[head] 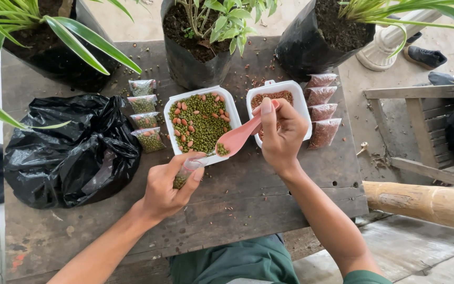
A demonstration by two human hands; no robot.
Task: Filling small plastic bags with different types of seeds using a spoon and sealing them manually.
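We work at a dark wooden tabletop (pixel 269 200), seen from above. Our right hand (pixel 281 131) grips the handle of a pink plastic scoop (pixel 236 139) between thumb and fingers, its bowl tipped down to the left with a few green beans in it. Our left hand (pixel 167 188) pinches a small clear bag (pixel 185 172) by its mouth, just under the tip of the scoop; the bag already has green beans in its lower part, partly hidden by our fingers. The scoop tip and the bag mouth sit very close together, though we cannot tell whether they touch.

Just behind the scoop lies a white tray (pixel 231 107) filled with green beans mixed with some reddish ones. Beside it on the right, touching or nearly so, is a second white tray (pixel 300 102) holding small brown seeds, partly covered by our right hand. To the right of that tray we see a column of four sealed packets of brown seeds (pixel 320 109). To the left of the first tray lies a matching column of four sealed packets of green beans (pixel 145 114). A crumpled black plastic bag (pixel 64 150) sits at the left side of the tabletop. Along the far edge stand three black grow bags with plants (pixel 198 44), and loose seeds are scattered on the wood near them.
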